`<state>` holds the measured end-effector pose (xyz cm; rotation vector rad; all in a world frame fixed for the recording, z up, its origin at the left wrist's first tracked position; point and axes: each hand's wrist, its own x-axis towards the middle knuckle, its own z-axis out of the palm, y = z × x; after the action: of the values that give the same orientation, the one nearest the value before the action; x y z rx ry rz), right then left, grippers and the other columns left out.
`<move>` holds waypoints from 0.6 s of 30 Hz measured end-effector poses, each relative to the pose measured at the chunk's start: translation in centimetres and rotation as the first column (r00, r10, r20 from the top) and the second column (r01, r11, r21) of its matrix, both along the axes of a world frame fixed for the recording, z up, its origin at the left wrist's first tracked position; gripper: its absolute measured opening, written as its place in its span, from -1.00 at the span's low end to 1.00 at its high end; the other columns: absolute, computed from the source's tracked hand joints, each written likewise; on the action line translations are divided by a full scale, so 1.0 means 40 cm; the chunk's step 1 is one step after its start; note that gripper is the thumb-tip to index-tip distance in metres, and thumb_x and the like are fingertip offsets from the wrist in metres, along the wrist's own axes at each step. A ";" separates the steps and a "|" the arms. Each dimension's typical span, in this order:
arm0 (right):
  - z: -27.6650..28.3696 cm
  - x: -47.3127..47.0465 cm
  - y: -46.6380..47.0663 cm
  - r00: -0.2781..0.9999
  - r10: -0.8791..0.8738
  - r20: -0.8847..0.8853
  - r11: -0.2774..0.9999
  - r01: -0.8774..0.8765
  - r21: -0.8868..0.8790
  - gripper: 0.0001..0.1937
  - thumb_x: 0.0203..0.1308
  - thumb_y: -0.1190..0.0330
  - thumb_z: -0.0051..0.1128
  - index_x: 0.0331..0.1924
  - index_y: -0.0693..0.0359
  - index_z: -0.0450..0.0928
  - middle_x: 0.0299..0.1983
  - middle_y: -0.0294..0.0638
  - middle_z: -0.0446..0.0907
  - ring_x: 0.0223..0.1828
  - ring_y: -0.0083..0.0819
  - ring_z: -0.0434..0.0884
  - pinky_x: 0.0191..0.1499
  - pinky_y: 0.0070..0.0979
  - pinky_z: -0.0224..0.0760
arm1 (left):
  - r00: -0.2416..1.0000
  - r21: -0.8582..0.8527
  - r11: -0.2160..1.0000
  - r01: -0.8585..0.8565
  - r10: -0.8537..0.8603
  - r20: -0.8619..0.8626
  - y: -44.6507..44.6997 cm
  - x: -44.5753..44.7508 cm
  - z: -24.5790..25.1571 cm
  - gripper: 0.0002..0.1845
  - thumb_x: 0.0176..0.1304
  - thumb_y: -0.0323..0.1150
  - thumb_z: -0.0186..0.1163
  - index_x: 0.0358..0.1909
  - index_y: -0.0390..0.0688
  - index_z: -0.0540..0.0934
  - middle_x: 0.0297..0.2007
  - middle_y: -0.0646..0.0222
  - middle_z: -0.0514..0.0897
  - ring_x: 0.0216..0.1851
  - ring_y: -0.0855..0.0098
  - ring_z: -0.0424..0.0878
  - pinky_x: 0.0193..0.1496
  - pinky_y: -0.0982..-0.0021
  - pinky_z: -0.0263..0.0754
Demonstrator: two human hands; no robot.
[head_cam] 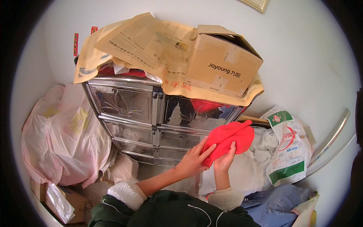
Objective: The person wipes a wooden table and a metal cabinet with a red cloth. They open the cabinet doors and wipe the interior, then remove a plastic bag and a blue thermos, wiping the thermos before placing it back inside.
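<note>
A folded red cloth point(231, 139) is held between both hands in front of my body. My left hand point(195, 157) lies over its lower left edge, fingers spread along the fabric. Beneath and to the right, my right hand point(224, 160) supports it, with the thumb pressed on top. Just beyond the cloth stands a metal-framed cabinet point(157, 127) with patterned glass panels. Behind its upper right panel point(198, 113), red and dark fabric shows. Part of the cabinet's lower right side is hidden by the cloth and hands.
Newspaper sheets point(136, 42) drape the cabinet top, under a Joyoung cardboard box point(222, 66) with a raised flap. A large pinkish plastic bundle point(65, 139) stands left. On the right are a printed white sack point(289, 150), white plastic bags point(255, 164) and blue fabric point(280, 204).
</note>
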<state>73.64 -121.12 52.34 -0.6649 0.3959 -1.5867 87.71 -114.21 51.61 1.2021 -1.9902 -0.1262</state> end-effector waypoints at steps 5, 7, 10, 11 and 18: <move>-0.030 -0.080 -0.125 0.890 -0.208 -0.406 0.965 0.118 -0.236 -0.51 0.53 0.15 -0.03 0.32 0.35 0.36 0.32 -0.04 0.45 0.34 -0.20 0.43 0.41 -0.26 0.22 | 0.990 -0.043 0.993 -0.111 0.106 -0.091 -0.155 -0.076 -0.016 -0.30 0.07 -0.50 0.31 0.35 -0.06 0.46 -0.02 0.15 0.50 -0.01 0.08 0.60 -0.09 0.21 0.64; -0.041 -0.119 -0.177 0.749 -0.267 -0.607 0.929 0.034 -0.367 -0.53 0.52 0.17 0.00 0.28 0.37 0.41 0.30 -0.01 0.45 0.33 -0.18 0.42 0.41 -0.26 0.19 | 0.981 -0.123 0.976 -0.178 0.166 -0.103 -0.199 -0.065 -0.005 -0.38 0.06 -0.49 0.31 0.26 -0.04 0.53 -0.13 0.17 0.47 -0.08 0.06 0.58 -0.14 0.19 0.60; -0.040 -0.158 -0.234 0.450 -0.419 -0.789 0.863 -0.072 -0.499 -0.53 0.44 0.18 0.14 0.24 0.36 0.46 0.28 0.04 0.46 0.30 -0.07 0.42 0.40 -0.18 0.17 | 0.959 -0.193 0.940 -0.282 0.275 -0.062 -0.235 -0.007 0.018 -0.44 0.02 -0.54 0.27 0.16 -0.04 0.57 -0.17 0.19 0.48 -0.13 0.08 0.59 -0.18 0.19 0.59; -0.038 -0.161 -0.243 0.299 -0.555 -0.776 0.790 -0.103 -0.605 -0.52 0.42 0.18 0.18 0.24 0.35 0.46 0.26 0.06 0.48 0.28 -0.02 0.44 0.39 -0.17 0.18 | 0.948 -0.230 0.920 -0.317 0.305 -0.086 -0.241 0.017 0.027 -0.45 0.02 -0.56 0.26 0.14 -0.06 0.59 -0.21 0.19 0.47 -0.15 0.08 0.59 -0.19 0.18 0.59; 0.005 -0.094 -0.314 -0.139 -0.780 -0.611 0.624 -0.091 -0.776 -0.38 0.19 0.17 0.38 0.26 0.34 0.48 0.20 0.21 0.54 0.24 0.24 0.47 0.32 -0.05 0.29 | 0.852 -0.367 0.785 -0.498 0.523 -0.037 -0.281 0.175 0.090 -0.58 0.08 -0.43 0.22 0.05 -0.14 0.60 -0.15 0.27 0.50 -0.06 0.18 0.55 -0.11 0.23 0.48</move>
<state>69.86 -133.68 52.55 -2.5905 1.3286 -1.4392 94.71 -125.44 55.21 1.4563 -1.5722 0.5465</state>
